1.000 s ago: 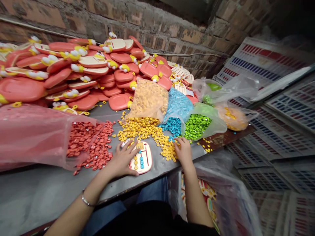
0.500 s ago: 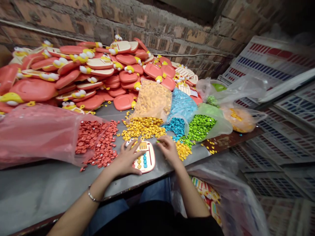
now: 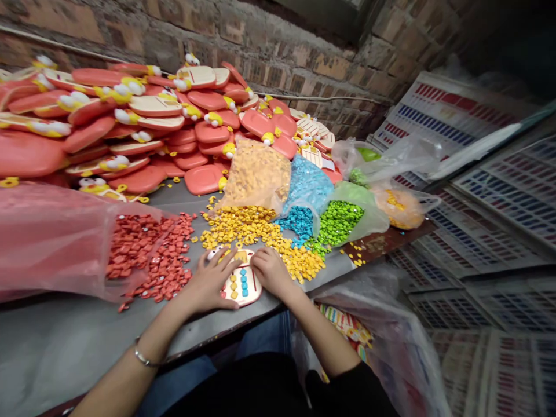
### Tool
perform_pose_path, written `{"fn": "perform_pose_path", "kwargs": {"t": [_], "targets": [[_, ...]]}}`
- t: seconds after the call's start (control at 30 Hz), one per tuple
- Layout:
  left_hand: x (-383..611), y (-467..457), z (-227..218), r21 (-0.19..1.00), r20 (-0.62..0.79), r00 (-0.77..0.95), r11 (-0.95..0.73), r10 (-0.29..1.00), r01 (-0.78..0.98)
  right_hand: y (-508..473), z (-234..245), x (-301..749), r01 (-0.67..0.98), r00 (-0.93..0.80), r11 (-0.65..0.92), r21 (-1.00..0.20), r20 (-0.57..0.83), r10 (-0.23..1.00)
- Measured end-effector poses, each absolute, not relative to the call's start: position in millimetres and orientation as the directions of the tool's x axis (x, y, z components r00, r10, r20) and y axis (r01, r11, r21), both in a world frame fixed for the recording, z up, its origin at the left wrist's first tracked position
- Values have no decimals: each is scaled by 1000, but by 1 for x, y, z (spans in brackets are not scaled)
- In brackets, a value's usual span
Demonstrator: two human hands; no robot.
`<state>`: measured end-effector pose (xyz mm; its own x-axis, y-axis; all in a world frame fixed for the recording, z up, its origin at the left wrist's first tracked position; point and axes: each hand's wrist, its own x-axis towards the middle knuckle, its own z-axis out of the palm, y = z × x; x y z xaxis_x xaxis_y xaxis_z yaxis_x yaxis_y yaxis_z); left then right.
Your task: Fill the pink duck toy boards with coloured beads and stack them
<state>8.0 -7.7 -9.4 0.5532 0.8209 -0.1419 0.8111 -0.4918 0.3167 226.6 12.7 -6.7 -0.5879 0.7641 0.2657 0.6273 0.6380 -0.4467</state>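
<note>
On a gray work table (image 3: 65, 330), two hands rest on one small cream-and-pink toy board (image 3: 243, 286)
The left hand (image 3: 211, 284) lies open, fingers spread wide over the board's left side. The right hand (image 3: 271, 272) is curled at the board's top edge, and its fingers hide whether it has hold of a bead. Six thin plastic bags lie behind: one pink (image 3: 56, 243), one yellow (image 3: 256, 176), one blue (image 3: 308, 182), one green (image 3: 373, 217), one orange (image 3: 399, 208) and one clear (image 3: 377, 156). Four heaps of beads are spilled: red (image 3: 147, 258), yellow (image 3: 260, 237), blue (image 3: 295, 223), green (image 3: 341, 223). Too many flat pink plastic boards (image 3: 143, 133) to count pile up against a rough brick wall (image 3: 278, 58), cut off at the left side
</note>
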Motion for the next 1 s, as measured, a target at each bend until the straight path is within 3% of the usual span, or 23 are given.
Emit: {"fn": "perform_pose_path", "kwargs": {"t": [0.1, 0.17, 0.23, 0.3, 0.43, 0.57, 0.7, 0.83, 1.0], "targets": [[7, -7, -11, 321, -139, 553, -491, 821, 810, 8, 3, 258, 584, -516, 583, -564, 297, 804], [6, -7, -11, 315, -146, 554, -492, 820, 812, 14, 3, 293, 673, -260, 452, -586, 384, 886], [7, -6, -10, 302, -159, 550, -489, 820, 818, 26, -1, 333, 785, 16, 276, -555, 463, 886], [7, -6, -10, 293, -169, 546, -487, 820, 823, 44, -9, 366, 860, 165, 116, -497, 486, 858], [8, -5, -10, 296, -172, 540, -480, 824, 826, 80, -24, 398, 931, 154, -1, -364, 390, 908], [8, -5, -7, 305, -187, 538, -472, 822, 827, 98, -30, 403, 944, 104, 13, -330, 334, 937], [9, -5, -3, 323, -176, 542, -472, 822, 820, 89, -29, 402, 886, 178, 78, -457, 489, 854], [9, -6, -2, 337, -190, 542, -465, 819, 819, 62, -17, 362, 762, 207, 259, -594, 602, 771], [8, -7, -5, 340, -139, 545, -477, 827, 810, 42, -4, 272, 559, -227, 543, -626, 514, 827]]}}
